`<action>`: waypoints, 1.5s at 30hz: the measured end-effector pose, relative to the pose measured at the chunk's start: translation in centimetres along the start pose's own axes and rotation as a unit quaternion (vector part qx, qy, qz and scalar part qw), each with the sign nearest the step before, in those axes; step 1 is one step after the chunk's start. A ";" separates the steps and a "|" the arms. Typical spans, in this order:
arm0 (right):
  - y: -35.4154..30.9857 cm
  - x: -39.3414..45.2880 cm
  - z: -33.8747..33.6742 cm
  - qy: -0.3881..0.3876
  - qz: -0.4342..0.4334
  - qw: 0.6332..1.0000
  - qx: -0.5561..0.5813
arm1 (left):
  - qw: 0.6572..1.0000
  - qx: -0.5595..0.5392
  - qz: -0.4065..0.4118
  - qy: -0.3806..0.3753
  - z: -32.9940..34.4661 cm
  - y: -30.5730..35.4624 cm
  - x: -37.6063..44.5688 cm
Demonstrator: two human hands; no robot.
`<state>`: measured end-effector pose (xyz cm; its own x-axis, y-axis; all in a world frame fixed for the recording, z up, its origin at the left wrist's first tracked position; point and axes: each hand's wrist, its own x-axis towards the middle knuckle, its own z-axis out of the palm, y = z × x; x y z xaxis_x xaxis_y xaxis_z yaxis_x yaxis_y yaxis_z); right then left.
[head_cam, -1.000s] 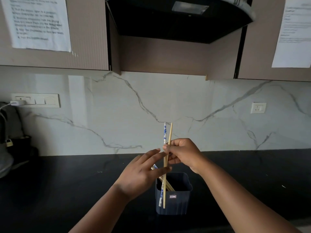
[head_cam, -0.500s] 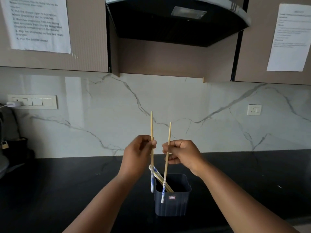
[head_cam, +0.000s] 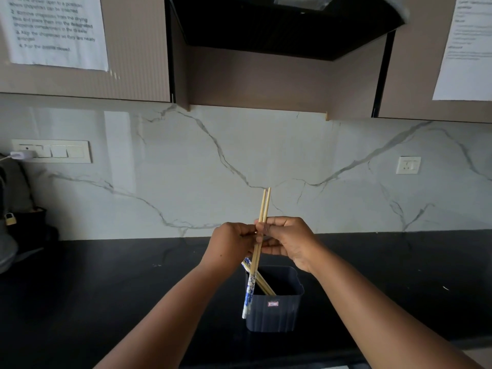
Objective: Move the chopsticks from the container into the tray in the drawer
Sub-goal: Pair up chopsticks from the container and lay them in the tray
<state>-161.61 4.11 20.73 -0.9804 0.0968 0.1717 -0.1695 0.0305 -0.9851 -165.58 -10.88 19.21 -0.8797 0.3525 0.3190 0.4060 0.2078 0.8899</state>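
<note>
A pair of wooden chopsticks with blue-and-white patterned tips [head_cam: 263, 206] stands nearly upright above the dark grey container [head_cam: 275, 312] on the black counter. My left hand [head_cam: 231, 243] and my right hand [head_cam: 287, 241] meet around the pair's middle, and both hold it with curled fingers. The sticks lie side by side, tips pointing down in front of the container's left wall. Several more chopsticks [head_cam: 259, 279] lean inside the container. The drawer and its tray are out of sight.
The black counter [head_cam: 106, 288] runs along a marble backsplash. A dark bag with a padlock [head_cam: 10, 218] sits at the far left under a switch panel [head_cam: 52, 151]. A cooker hood [head_cam: 287, 22] and wall cabinets with paper sheets hang overhead.
Half a second ago each hand held one chopstick apart from the other. The hands have come together, and the two sticks are side by side as one pair.
</note>
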 end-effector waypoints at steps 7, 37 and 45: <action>2.5 -0.4 -1.4 -0.010 -0.006 0.993 -0.114 | 0.987 0.139 0.081 -0.012 -0.8 -6.8 -0.7; 35.6 -14.9 -2.7 -0.363 0.019 0.693 -0.623 | 0.847 0.510 -0.087 -0.121 2.7 -27.9 -7.1; 36.3 -14.8 -3.9 -0.353 0.016 0.687 -0.635 | 0.857 0.497 -0.088 -0.108 2.6 -27.5 -7.1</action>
<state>-152.83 7.68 -17.51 -0.8624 -0.3741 -0.3410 -0.3609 0.9268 -0.1039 -169.82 -16.70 -8.38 -0.9262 0.3743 0.0463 0.3766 0.9112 0.1671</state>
